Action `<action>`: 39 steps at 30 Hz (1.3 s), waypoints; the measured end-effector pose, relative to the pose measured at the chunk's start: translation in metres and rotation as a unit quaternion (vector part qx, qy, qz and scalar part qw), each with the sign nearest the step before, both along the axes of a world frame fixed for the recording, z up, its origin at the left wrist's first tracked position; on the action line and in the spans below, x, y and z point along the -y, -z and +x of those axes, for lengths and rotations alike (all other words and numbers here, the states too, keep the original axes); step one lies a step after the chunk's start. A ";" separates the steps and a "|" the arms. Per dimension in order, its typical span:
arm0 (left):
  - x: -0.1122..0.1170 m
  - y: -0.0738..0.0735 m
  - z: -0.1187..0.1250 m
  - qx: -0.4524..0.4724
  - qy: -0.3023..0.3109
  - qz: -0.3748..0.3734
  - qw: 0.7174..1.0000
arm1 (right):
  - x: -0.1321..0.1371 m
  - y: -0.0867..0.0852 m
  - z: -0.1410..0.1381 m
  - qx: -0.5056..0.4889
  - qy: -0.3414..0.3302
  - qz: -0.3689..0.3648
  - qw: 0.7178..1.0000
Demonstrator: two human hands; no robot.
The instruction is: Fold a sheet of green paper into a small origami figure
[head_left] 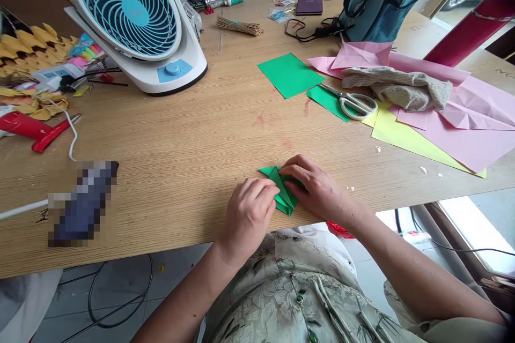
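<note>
A folded piece of green paper [284,199] lies on the wooden table close to its front edge, with pointed flaps and several creases showing. My left hand [251,208] pinches it from the left, fingertips curled at its middle. From the right, my right hand [317,185] grips the upper right part, and its fingers hide that side of the paper. Beyond the hands lie a flat green sheet [290,75] and a second green piece [328,103], partly under white-handled scissors [356,105].
A white and blue fan [134,16] stands at the back left. Pink paper [475,139], yellow paper [418,139] and a grey-white glove [402,86] lie at right, near a red bottle [470,27]. A blurred dark object [84,203] rests at left.
</note>
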State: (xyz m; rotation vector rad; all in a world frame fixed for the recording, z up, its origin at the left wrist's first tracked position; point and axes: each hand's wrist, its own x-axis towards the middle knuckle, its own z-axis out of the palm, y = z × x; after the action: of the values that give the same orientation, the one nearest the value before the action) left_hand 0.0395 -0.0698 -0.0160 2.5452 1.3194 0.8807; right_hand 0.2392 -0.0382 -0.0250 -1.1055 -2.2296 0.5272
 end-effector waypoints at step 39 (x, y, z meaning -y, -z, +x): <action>0.014 0.004 -0.024 -0.226 0.166 -0.011 0.960 | 0.000 -0.003 0.003 0.005 -0.019 0.001 1.000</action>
State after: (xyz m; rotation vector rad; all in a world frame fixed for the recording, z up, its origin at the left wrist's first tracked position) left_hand 0.0153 -0.0836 -0.0204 2.9361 0.9276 0.2246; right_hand 0.2420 -0.0377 -0.0222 -1.0688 -2.2643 0.5373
